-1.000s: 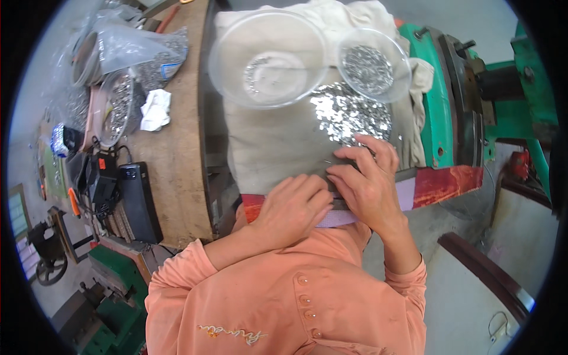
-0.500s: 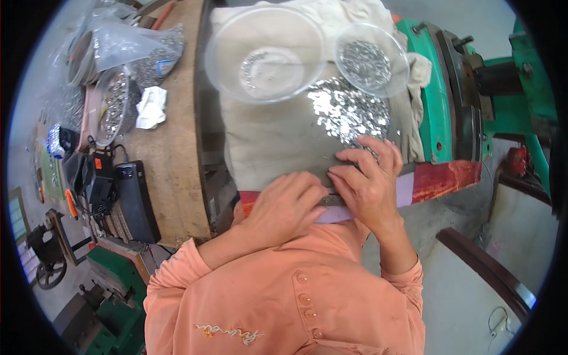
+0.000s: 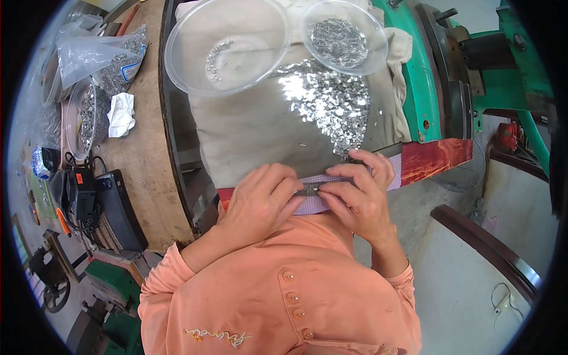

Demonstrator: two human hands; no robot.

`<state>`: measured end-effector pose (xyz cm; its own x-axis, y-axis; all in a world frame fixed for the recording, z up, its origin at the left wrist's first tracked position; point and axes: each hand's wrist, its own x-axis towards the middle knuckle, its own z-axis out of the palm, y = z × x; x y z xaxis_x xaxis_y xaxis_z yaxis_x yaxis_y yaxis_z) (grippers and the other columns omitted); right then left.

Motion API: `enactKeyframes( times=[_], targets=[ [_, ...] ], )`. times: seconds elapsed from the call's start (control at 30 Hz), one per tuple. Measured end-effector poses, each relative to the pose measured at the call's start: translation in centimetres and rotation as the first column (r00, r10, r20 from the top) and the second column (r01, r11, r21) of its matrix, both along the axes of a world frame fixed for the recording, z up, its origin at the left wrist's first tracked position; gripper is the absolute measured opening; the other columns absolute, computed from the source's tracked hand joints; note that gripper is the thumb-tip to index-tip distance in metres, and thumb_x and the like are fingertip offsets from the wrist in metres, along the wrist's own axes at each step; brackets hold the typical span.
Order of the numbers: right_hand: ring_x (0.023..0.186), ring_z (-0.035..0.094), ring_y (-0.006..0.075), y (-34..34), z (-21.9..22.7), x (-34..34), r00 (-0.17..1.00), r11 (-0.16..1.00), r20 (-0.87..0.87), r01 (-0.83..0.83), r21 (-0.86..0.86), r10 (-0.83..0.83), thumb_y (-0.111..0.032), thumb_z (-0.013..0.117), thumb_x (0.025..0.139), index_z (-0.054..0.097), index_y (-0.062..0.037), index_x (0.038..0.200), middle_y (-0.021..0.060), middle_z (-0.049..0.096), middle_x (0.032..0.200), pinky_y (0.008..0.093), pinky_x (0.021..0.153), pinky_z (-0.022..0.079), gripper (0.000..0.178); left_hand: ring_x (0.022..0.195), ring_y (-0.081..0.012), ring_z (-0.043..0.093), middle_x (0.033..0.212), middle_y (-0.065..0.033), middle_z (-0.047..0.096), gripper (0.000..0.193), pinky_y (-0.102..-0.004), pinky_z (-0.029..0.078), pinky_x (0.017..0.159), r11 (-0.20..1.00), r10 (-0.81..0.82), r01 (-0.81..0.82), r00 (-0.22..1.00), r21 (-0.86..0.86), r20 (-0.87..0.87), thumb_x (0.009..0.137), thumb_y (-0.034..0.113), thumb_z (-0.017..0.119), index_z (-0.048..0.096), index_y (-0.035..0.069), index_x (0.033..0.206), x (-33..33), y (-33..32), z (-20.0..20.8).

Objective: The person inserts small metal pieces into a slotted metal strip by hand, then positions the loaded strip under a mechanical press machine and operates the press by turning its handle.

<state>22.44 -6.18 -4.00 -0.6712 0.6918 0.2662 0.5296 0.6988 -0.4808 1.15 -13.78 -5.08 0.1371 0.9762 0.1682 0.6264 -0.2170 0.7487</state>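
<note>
At the near edge of the cloth-covered work surface, my left hand (image 3: pixel 260 194) is closed, its fingers and thumb at the left end of a short dark bar-like strip (image 3: pixel 307 189). My right hand (image 3: pixel 362 190) has thumb and forefinger pinched together at the strip's right end; what they hold is too small to make out. Its other fingers curl beside the narrow tail of a pile of small shiny metal flakes (image 3: pixel 334 109). Beyond the pile stand a round clear tub (image 3: pixel 340 41) of thin silvery metal pieces and a larger clear tub (image 3: pixel 183 53) with a few small pieces.
A wooden bench (image 3: pixel 145 177) on the left carries a bag of metal parts (image 3: pixel 121 65), a tub of parts (image 3: pixel 89 115), crumpled white paper (image 3: pixel 122 115) and a black phone-like device (image 3: pixel 121 204). A green machine (image 3: pixel 423 89) borders the right side.
The view has shifted, so the tubs and pile sit further left and up. My right hand has drawn back from the pile toward the strip, which now shows between both hands.
</note>
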Motion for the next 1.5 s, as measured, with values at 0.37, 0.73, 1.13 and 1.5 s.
enactKeyframes(
  times=[0.37, 0.73, 1.13, 1.5],
  targets=[
    [0.126, 0.05, 0.0236, -0.2, 0.7, -0.8, 0.995, 0.995, 0.068, -0.077, 0.071, 0.072, -0.02, 0.078, 0.073, 0.073, -0.0169, 0.078, -0.0034, 0.067, 0.109, 0.0498, 0.11, 0.025, 0.007, 0.087, -0.0318, 0.063, 0.1, -0.0122, 0.061, 0.029, -0.0393, 0.052, 0.072, 0.998, 0.045, -0.044, 0.999, -0.041, 0.019, 0.073, 0.004, 0.081, 0.064, 0.002, 0.096, -0.6, -0.8, 0.5],
    [0.126, 0.051, 0.0214, 1.3, 1.5, -2.1, 0.98, 0.983, 0.091, -0.179, 0.034, 0.175, -0.014, 0.073, 0.072, 0.067, -0.0116, 0.073, -0.0023, 0.066, 0.106, 0.0491, 0.111, 0.026, 0.006, 0.083, -0.0291, 0.061, 0.095, -0.0092, 0.063, 0.022, -0.0386, 0.051, 0.07, 0.998, 0.055, -0.056, 0.997, -0.02, -0.045, 0.074, 0.002, 0.079, 0.065, 0.004, 0.09, -0.1, -0.3, 0.5],
    [0.123, 0.051, 0.0267, 4.5, -0.1, -2.8, 0.991, 0.992, 0.042, -0.123, -0.034, 0.124, -0.012, 0.079, 0.07, 0.072, -0.0147, 0.08, -0.0017, 0.064, 0.107, 0.0497, 0.106, 0.031, 0.012, 0.087, -0.0299, 0.063, 0.101, -0.0112, 0.062, 0.025, -0.0385, 0.053, 0.071, 0.993, 0.112, -0.112, 0.994, -0.04, -0.006, 0.074, 0.003, 0.08, 0.065, 0.002, 0.093, -0.8, -1.2, 0.9],
    [0.124, 0.05, 0.0284, 4.0, 0.3, -1.8, 0.99, 0.992, 0.07, -0.122, -0.005, 0.123, -0.014, 0.08, 0.073, 0.07, -0.0139, 0.083, -0.0019, 0.065, 0.109, 0.0497, 0.106, 0.031, 0.014, 0.089, -0.0297, 0.062, 0.101, -0.0102, 0.059, 0.021, -0.0391, 0.052, 0.072, 0.995, 0.101, -0.101, 0.995, -0.02, -0.012, 0.077, 0.005, 0.077, 0.064, 0.002, 0.094, -1.1, -1.5, 0.3]
  ],
)
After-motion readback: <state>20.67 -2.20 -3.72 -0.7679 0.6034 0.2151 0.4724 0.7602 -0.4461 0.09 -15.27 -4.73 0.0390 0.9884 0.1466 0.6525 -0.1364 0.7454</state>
